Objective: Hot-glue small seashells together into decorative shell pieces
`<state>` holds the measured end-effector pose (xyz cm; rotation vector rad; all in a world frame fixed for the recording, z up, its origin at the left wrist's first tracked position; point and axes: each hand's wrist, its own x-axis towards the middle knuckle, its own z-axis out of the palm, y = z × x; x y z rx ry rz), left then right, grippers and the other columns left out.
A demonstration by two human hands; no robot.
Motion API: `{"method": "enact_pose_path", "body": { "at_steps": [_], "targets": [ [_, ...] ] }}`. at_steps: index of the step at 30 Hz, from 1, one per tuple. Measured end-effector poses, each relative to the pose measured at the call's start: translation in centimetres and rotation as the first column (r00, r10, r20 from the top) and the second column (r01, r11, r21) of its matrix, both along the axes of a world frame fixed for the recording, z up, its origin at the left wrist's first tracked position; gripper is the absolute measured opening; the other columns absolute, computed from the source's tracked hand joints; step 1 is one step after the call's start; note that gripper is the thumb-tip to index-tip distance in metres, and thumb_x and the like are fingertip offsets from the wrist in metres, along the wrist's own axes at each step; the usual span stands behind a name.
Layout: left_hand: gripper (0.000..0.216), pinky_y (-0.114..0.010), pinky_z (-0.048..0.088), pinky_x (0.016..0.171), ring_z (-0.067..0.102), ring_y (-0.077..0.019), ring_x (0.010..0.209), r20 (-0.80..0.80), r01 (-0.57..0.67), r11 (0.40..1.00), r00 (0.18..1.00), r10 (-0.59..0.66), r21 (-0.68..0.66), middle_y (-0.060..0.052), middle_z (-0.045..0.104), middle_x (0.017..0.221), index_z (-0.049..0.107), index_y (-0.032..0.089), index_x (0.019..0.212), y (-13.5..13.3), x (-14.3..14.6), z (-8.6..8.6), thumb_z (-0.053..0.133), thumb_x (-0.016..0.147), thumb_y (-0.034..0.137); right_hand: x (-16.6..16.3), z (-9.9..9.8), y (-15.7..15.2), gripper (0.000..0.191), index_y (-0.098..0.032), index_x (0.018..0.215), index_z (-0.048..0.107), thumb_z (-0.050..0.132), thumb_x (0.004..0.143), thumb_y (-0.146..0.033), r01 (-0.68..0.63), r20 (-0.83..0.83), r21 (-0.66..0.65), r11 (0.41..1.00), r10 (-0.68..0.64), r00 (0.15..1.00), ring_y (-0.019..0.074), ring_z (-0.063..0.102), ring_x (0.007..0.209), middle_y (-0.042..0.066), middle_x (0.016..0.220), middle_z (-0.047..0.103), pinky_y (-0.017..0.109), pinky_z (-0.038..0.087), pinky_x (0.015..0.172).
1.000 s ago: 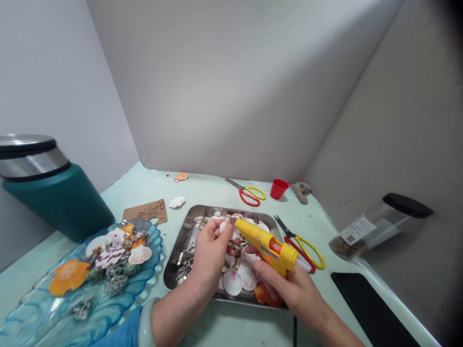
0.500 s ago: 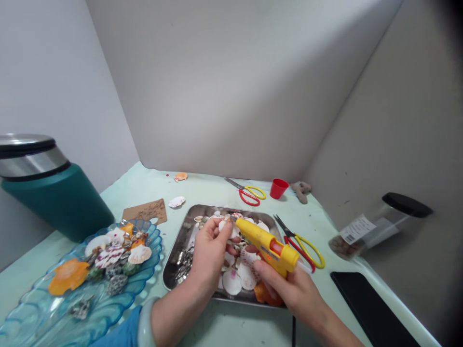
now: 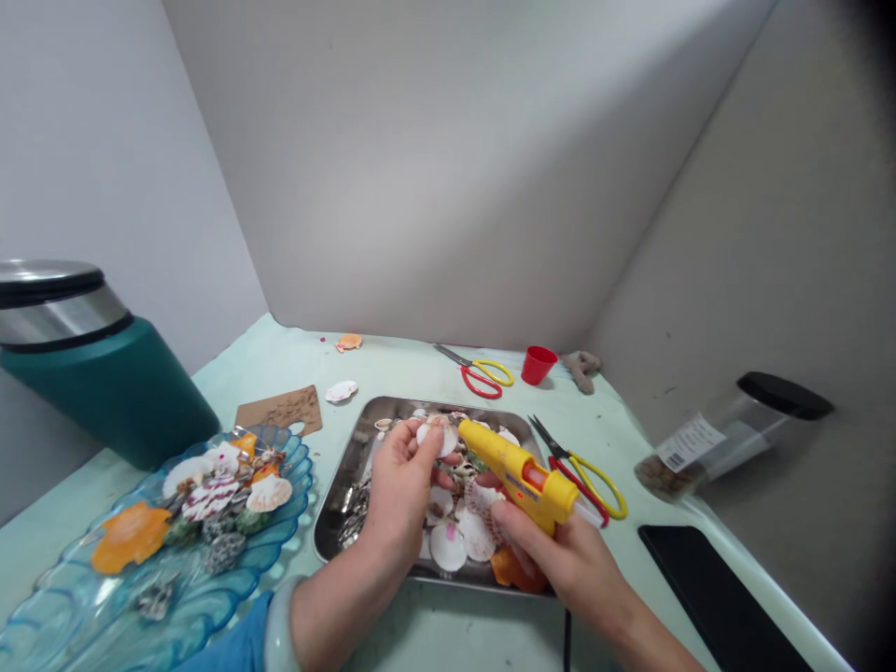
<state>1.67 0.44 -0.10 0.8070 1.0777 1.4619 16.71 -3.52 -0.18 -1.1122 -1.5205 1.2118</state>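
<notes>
Pinched in the fingers of my left hand (image 3: 400,481) is a small white scallop shell (image 3: 442,439). My right hand (image 3: 560,551) grips a yellow hot glue gun (image 3: 514,467), whose nozzle points left, close beside that shell. Both hands are above a metal tray (image 3: 329,509) filled with white, speckled and orange shells (image 3: 448,546). Small silvery pieces (image 3: 356,513) lie in the tray's left part. A dark cord (image 3: 567,635) shows below the glue gun.
At left, a blue glass dish (image 3: 231,607) holds shells and stones beside a teal bottle (image 3: 112,392). Two pairs of scissors (image 3: 483,373), a red cup (image 3: 539,365), a cardboard piece (image 3: 280,411), a clear jar (image 3: 728,439) and a black flat object (image 3: 714,588) lie around the tray.
The shell in my left hand has turned to show more of its face. A small gap now shows between it and the glue gun's nozzle.
</notes>
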Motion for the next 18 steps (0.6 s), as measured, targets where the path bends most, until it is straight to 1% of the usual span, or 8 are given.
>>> {"method": "enact_pose_path", "body": {
  "at_steps": [2, 5, 9, 13, 16, 18],
  "targets": [
    [0.026, -0.018, 0.043, 0.039, 0.058, -0.0107, 0.057, -0.006, 0.007, 1.000, 1.000, -0.007, 0.006, 0.001, 0.060, 0.076, 0.058, 0.015, 0.082, 0.02, 0.00, -0.07, 0.069, 0.070, 0.035, 0.04, -0.12, 0.03, 0.026, -0.017, 0.088, 0.069, 0.060, 0.082, -0.040, 0.004, 0.010, 0.014, 1.000, -0.004, 1.000, 0.0166, 0.054, 0.059, 0.003, 0.067, 0.060, 0.027, 0.048, 0.055],
    [0.024, -0.017, 0.043, 0.040, 0.058, -0.0100, 0.056, -0.018, 0.024, 1.000, 1.000, -0.024, 0.009, 0.000, 0.061, 0.077, 0.058, 0.016, 0.083, 0.01, -0.05, -0.25, 0.067, 0.072, 0.035, 0.16, -0.31, -0.02, 0.027, -0.017, 0.090, 0.069, 0.059, 0.082, -0.040, 0.008, 0.050, 0.021, 1.000, -0.009, 0.999, 0.0172, 0.054, 0.059, 0.003, 0.065, 0.059, 0.027, 0.047, 0.054],
    [0.021, -0.018, 0.042, 0.042, 0.055, -0.0072, 0.047, -0.041, 0.075, 0.997, 0.996, -0.075, -0.015, 0.002, 0.063, 0.075, 0.058, 0.017, 0.082, -0.10, -0.13, -0.50, 0.065, 0.074, 0.035, 0.23, -0.21, -0.17, 0.027, -0.017, 0.095, 0.068, 0.058, 0.083, -0.040, -0.008, 0.108, 0.054, 0.999, 0.003, 0.994, 0.0156, 0.051, 0.056, 0.002, 0.063, 0.057, 0.026, 0.046, 0.052],
    [0.019, -0.018, 0.043, 0.043, 0.053, -0.0069, 0.045, -0.081, 0.109, 0.994, 0.991, -0.109, 0.001, 0.002, 0.063, 0.072, 0.058, 0.017, 0.083, -0.21, -0.07, -0.49, 0.062, 0.076, 0.034, 0.12, 0.26, -0.15, 0.028, -0.016, 0.086, 0.067, 0.055, 0.084, -0.041, -0.037, 0.129, 0.073, 0.997, 0.028, 0.991, 0.0129, 0.046, 0.050, 0.000, 0.058, 0.052, 0.024, 0.043, 0.046],
    [0.017, -0.018, 0.042, 0.041, 0.051, -0.0076, 0.046, -0.117, 0.123, 0.992, 0.986, -0.118, 0.038, 0.001, 0.062, 0.069, 0.058, 0.016, 0.082, -0.23, 0.05, -0.37, 0.061, 0.077, 0.032, 0.06, 0.51, -0.14, 0.029, -0.015, 0.078, 0.065, 0.056, 0.083, -0.042, -0.046, 0.144, 0.090, 0.995, 0.032, 0.989, 0.0141, 0.050, 0.055, 0.001, 0.062, 0.055, 0.024, 0.045, 0.050],
    [0.016, -0.018, 0.042, 0.041, 0.050, -0.0077, 0.046, -0.128, 0.120, 0.992, 0.985, -0.113, 0.048, 0.001, 0.061, 0.069, 0.059, 0.016, 0.081, -0.22, 0.08, -0.42, 0.062, 0.076, 0.030, 0.06, 0.57, -0.18, 0.030, -0.015, 0.076, 0.064, 0.057, 0.082, -0.043, -0.047, 0.150, 0.093, 0.995, 0.033, 0.988, 0.0151, 0.053, 0.058, 0.002, 0.064, 0.057, 0.024, 0.046, 0.052]
  ]
}}
